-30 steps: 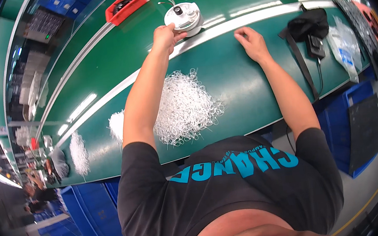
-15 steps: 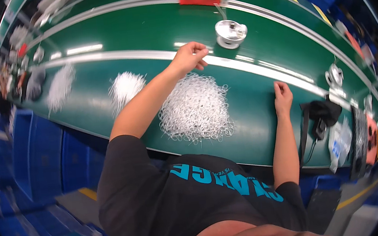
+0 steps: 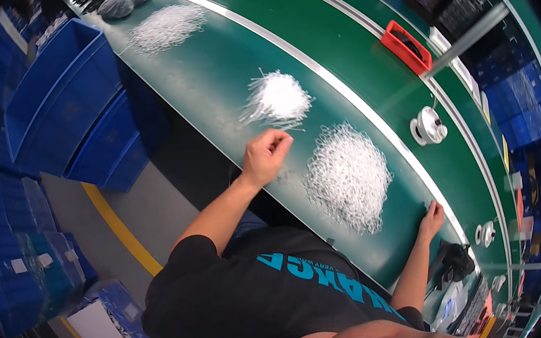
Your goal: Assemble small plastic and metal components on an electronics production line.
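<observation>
My left hand [image 3: 266, 156] is curled closed at the near side of a small pile of straight white plastic strips [image 3: 281, 97], just above the bench. Whether anything is inside its fingers is hidden. To its right lies a larger heap of white strips bent into small loops [image 3: 350, 178]. Beyond that heap, close to the pale metal rail, my right hand [image 3: 432, 219] has its fingertips pinched together. What it may hold is too small to make out.
Another pile of white strips [image 3: 168, 28] lies farther left on the green bench [image 3: 206, 76]. Blue crates [image 3: 66, 105] stand at the bench's left side. Past the rail are a white-and-silver round fixture [image 3: 428, 126] and a red bin [image 3: 405, 47]. A black bag [image 3: 453, 261] lies at right.
The view has turned, so the bench runs diagonally. My left hand has moved from the looped heap's far edge to beside the straight strips. My right hand stays pinched on the heap's right.
</observation>
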A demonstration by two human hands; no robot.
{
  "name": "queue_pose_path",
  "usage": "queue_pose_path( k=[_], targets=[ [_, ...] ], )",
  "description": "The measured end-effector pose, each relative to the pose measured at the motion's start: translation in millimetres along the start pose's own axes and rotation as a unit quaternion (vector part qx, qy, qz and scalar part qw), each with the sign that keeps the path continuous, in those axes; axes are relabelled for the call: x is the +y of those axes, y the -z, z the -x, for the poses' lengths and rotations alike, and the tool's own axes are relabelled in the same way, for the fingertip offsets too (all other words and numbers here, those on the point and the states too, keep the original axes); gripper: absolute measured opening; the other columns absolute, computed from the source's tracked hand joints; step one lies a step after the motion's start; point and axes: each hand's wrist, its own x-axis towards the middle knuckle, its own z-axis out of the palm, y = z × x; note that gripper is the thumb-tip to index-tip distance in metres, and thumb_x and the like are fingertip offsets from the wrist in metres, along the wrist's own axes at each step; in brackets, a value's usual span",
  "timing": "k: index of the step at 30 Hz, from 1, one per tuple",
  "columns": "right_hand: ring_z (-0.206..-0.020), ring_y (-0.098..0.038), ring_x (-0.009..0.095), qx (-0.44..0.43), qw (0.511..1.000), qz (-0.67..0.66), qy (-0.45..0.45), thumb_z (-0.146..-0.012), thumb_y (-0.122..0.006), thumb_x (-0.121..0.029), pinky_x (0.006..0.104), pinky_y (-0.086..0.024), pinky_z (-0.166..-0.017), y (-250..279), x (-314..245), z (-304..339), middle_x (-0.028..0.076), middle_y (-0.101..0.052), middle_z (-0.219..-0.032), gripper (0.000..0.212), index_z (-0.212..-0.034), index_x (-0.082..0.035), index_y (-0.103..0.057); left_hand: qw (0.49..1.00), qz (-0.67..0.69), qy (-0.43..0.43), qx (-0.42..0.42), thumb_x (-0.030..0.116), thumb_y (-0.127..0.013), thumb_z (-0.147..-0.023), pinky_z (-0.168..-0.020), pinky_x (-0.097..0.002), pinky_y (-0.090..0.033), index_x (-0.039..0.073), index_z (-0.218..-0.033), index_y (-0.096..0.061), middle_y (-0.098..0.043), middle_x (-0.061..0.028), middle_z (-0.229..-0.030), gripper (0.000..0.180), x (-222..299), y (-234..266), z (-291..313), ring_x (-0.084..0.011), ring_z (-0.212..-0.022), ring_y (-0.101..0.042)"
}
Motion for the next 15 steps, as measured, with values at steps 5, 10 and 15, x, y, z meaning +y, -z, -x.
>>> queue_pose_path(
  k=[5, 10, 15],
  targets=[
    [-0.082, -0.062, 0.025, -0.008, 0.997, 0.070, 0.040, -0.098, -0.056, -0.027, 0.0355, -0.049, -0.078, 1.3, -9.3, 6.7, 0.014, -0.065, -0.091, 0.030, -0.102, 0.002, -0.063, 0.999, 0.019, 0.021, -0.019, 0.010, -0.068, -0.091, -0.055, -0.0201, -0.042, 0.000, -0.089, -0.066, -0.059, 0.0044, -0.069, 0.010, -6.9, 4.9, -2.1, -0.0014, -0.061, -0.049],
    [-0.080, -0.061, 0.026, 0.007, 0.989, 0.116, 0.090, -0.098, -0.056, -0.026, 0.0357, -0.049, -0.077, -5.7, 6.6, 0.8, 0.014, -0.065, -0.089, 0.029, -0.100, 0.002, -0.063, 0.997, 0.058, 0.044, -0.025, 0.011, -0.068, -0.091, -0.054, -0.0201, -0.042, 0.001, -0.090, -0.066, -0.059, 0.0049, -0.070, 0.010, -2.7, 13.2, -0.7, -0.0013, -0.061, -0.049],
    [-0.086, -0.063, 0.022, 0.038, 0.995, 0.024, -0.094, -0.095, -0.061, -0.022, 0.0341, -0.049, -0.080, -19.7, 37.3, -26.8, 0.012, -0.068, -0.095, 0.026, -0.102, 0.002, -0.064, 0.999, 0.000, -0.041, 0.015, 0.007, -0.066, -0.091, -0.052, -0.0240, -0.041, 0.001, -0.087, -0.062, -0.058, -0.0028, -0.068, 0.009, 17.1, 34.2, 27.6, -0.0091, -0.056, -0.051]
  ],
)
